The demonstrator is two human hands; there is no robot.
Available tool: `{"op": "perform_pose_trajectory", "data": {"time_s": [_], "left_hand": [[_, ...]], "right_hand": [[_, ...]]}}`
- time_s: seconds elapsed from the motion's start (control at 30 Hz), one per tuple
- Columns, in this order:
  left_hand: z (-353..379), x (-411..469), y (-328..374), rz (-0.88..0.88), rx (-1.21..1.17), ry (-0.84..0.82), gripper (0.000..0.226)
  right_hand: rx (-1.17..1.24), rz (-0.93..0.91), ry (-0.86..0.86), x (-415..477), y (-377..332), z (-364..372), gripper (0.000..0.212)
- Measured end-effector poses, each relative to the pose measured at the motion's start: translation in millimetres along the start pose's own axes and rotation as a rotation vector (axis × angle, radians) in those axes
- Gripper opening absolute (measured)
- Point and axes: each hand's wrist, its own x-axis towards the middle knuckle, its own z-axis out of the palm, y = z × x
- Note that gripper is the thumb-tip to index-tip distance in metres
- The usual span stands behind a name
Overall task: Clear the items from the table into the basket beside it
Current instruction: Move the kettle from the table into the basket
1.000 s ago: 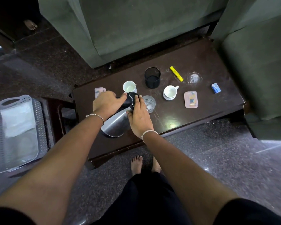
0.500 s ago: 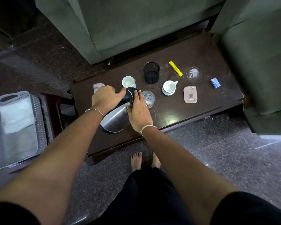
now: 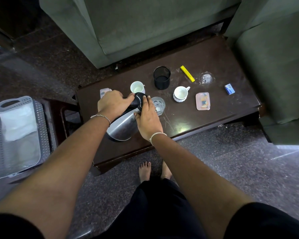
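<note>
A steel kettle [image 3: 123,127] with a black top stands near the front left of the dark wooden table [image 3: 214,56]. My left hand [image 3: 111,103] grips its black handle from the left. Against its right side presses my right hand [image 3: 148,118], fingers reaching the black lid. Behind it sit two white cups [image 3: 137,87] [image 3: 180,94], a drinking glass [image 3: 158,105], a black mesh pen holder [image 3: 162,80], a yellow stick [image 3: 187,73], a pink box [image 3: 202,101], a clear lid [image 3: 206,78] and a small blue box [image 3: 229,89]. The grey basket [image 3: 16,135] stands at the left.
Green sofas close in the table at the back [image 3: 145,28] and at the right [image 3: 274,66]. The basket rests on a low dark stool [image 3: 57,121] and holds white cloth. A small pink item [image 3: 104,92] lies behind my left hand. My bare feet [image 3: 145,170] stand before the table.
Both hands stay on the kettle in the same grip; the kettle has hardly shifted. The view has tilted slightly.
</note>
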Motion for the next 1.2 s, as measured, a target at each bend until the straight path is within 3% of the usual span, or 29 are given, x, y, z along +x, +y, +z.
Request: {"op": "perform_pose_trajectory", "data": {"time_s": [1.2], "left_hand": [[13.0,7.1,2.3,0.006,-0.003,0.026,0.062]], "right_hand": [[-0.032,0.012,0.019,4.2,10.6,10.8,0.065]]}}
